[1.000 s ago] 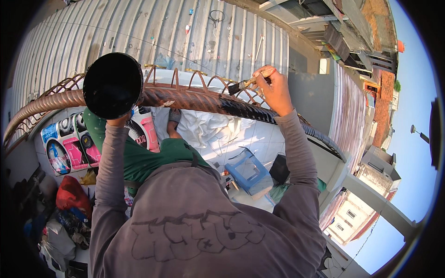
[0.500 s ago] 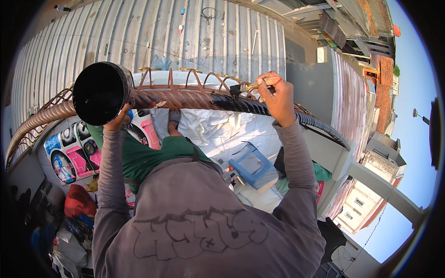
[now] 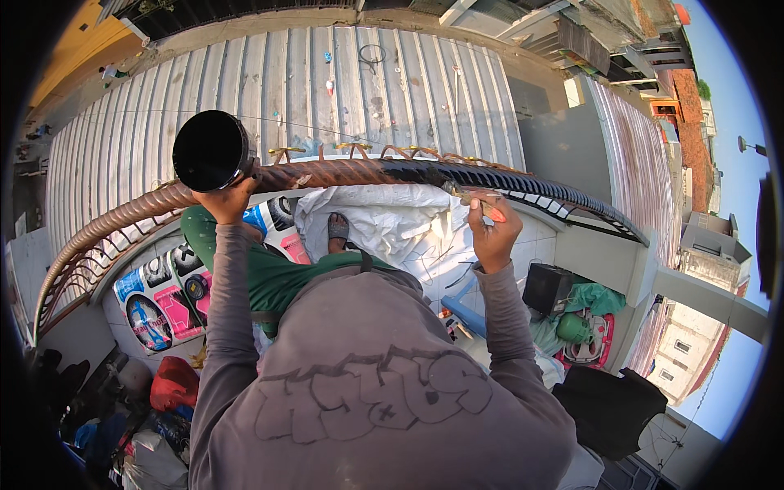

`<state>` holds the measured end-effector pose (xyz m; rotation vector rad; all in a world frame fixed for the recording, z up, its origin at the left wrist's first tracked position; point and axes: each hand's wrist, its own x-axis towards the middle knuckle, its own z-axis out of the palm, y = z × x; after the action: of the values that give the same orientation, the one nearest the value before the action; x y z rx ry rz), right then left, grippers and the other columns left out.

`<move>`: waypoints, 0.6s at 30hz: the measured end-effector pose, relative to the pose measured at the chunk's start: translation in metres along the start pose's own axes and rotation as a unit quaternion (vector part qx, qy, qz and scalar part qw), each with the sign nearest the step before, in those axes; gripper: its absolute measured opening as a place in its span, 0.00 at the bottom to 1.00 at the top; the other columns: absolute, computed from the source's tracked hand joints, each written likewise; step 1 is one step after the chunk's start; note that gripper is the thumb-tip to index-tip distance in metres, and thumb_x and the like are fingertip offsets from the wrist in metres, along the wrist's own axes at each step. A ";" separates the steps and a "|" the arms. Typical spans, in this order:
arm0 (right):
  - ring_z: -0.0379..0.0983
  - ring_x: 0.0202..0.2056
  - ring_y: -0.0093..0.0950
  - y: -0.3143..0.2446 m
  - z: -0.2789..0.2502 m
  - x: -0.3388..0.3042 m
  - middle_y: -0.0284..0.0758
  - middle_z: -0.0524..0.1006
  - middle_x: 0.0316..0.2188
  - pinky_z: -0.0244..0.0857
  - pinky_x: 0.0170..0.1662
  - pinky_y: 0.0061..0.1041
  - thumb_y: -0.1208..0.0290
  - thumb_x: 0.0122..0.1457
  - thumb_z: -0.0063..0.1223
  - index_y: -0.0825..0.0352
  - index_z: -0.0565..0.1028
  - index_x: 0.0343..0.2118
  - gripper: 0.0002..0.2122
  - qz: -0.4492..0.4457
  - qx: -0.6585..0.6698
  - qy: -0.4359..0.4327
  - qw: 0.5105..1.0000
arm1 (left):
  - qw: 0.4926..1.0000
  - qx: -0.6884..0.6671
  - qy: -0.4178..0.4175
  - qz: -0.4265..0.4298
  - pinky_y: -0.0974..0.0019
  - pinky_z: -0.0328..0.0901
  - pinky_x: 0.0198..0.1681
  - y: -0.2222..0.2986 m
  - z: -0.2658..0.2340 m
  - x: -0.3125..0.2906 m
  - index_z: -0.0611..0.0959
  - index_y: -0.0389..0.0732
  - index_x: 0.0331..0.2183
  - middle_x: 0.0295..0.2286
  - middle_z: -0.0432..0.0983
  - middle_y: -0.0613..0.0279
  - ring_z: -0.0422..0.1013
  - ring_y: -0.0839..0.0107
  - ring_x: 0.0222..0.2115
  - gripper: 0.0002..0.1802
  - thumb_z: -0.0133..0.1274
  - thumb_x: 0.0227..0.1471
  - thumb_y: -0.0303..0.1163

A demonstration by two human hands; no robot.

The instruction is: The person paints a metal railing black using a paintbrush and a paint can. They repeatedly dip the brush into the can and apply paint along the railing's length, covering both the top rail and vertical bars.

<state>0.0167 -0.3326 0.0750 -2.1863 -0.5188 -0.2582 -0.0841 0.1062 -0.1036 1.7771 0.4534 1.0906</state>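
Observation:
My left hand [image 3: 229, 202] grips a can of black paint [image 3: 211, 152] from below its side, its dark opening facing up toward me. Beside it, a curved, twisted metal handrail [image 3: 327, 174] runs from left to right. The left stretch is rusty brown. From about the middle to the right, the rail is coated in glossy black paint [image 3: 498, 181]. In my right hand [image 3: 495, 238] is a paintbrush [image 3: 488, 204], pinched by its wooden handle. Its dark bristles are at the near, lower side of the black stretch; whether they touch is hard to tell.
Beyond the rail lies a corrugated metal roof [image 3: 286, 90]. White sheeting [image 3: 367, 214] covers part of the tiled floor on this side. Pink and black printed panels [image 3: 163, 302] stand at left, a blue plastic stool [image 3: 465, 306] at right. Bags and a red bundle [image 3: 174, 384] lie lower left.
The brush has moved from the top of the rail to its near, lower side, farther right along the black stretch. The view has shifted, and the can is still held in my left hand.

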 end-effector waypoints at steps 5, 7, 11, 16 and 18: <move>0.81 0.34 0.31 0.029 0.056 -0.038 0.39 0.82 0.33 0.71 0.37 0.27 0.73 0.62 0.59 0.69 0.80 0.39 0.06 0.068 0.034 0.038 0.996 | 0.999 0.026 -0.030 -0.024 0.67 0.72 0.37 0.008 -0.007 0.015 0.77 0.30 0.39 0.27 0.80 0.62 0.77 0.71 0.28 0.32 0.73 0.27 0.25; 0.81 0.36 0.28 0.042 0.051 -0.069 0.40 0.81 0.33 0.75 0.33 0.24 0.71 0.67 0.53 0.74 0.78 0.41 0.10 0.171 0.148 0.118 0.967 | 0.981 0.174 -0.067 0.056 0.62 0.71 0.45 0.012 -0.011 0.025 0.77 0.30 0.41 0.33 0.79 0.57 0.76 0.67 0.33 0.33 0.72 0.29 0.26; 0.81 0.38 0.30 0.062 0.041 -0.102 0.45 0.78 0.40 0.79 0.34 0.24 0.71 0.69 0.48 0.78 0.74 0.44 0.12 0.197 0.155 0.313 0.916 | 0.998 0.046 -0.006 0.048 0.59 0.69 0.51 0.024 -0.001 0.029 0.71 0.30 0.52 0.47 0.73 0.50 0.73 0.63 0.45 0.44 0.75 0.34 0.32; 0.79 0.37 0.39 0.027 0.104 -0.090 0.39 0.80 0.38 0.73 0.38 0.34 0.78 0.60 0.58 0.67 0.77 0.40 0.07 0.026 0.022 0.181 0.983 | 1.000 0.003 -0.008 0.030 0.60 0.67 0.55 0.044 0.011 0.038 0.68 0.28 0.56 0.49 0.73 0.48 0.72 0.60 0.49 0.45 0.75 0.41 0.32; 0.79 0.37 0.40 0.006 0.131 -0.085 0.39 0.80 0.38 0.73 0.38 0.34 0.78 0.58 0.61 0.66 0.77 0.38 0.06 -0.054 0.104 0.095 0.989 | 0.998 -0.017 -0.021 0.049 0.57 0.66 0.57 0.046 0.010 0.042 0.68 0.28 0.56 0.51 0.72 0.47 0.72 0.59 0.49 0.47 0.76 0.40 0.34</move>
<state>-0.0564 -0.2559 -0.0404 -1.9117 -0.5335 -0.4459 -0.0607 0.1091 -0.0448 1.8051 0.3237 1.1209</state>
